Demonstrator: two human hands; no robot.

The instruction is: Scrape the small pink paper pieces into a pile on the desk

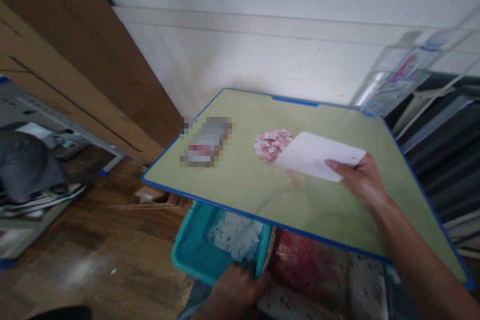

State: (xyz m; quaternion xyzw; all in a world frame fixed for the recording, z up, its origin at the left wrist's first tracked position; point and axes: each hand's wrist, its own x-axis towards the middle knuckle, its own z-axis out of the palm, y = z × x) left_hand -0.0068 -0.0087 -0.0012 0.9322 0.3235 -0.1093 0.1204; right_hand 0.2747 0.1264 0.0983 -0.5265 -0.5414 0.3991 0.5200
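My right hand (365, 180) grips a flat white plastic scraper (318, 155) by its narrow end, thumb on top. The scraper's far edge touches or overlaps a small heap of pink and white flakes (272, 145) on the pale green table (232, 185). Below the table's front edge, my left hand (236, 287) is closed at the near rim of a teal basin (198, 260). White scraps (236, 235) lie in the basin, partly under the table edge. The left fingertips are partly hidden.
A pixelated flat object (208, 142) lies on the table's left side. A clear plastic bottle (397, 80) leans at the back right corner. Cardboard (93, 70) stands to the left, beside a white wall. A person's shoe (48, 197) shows at far left.
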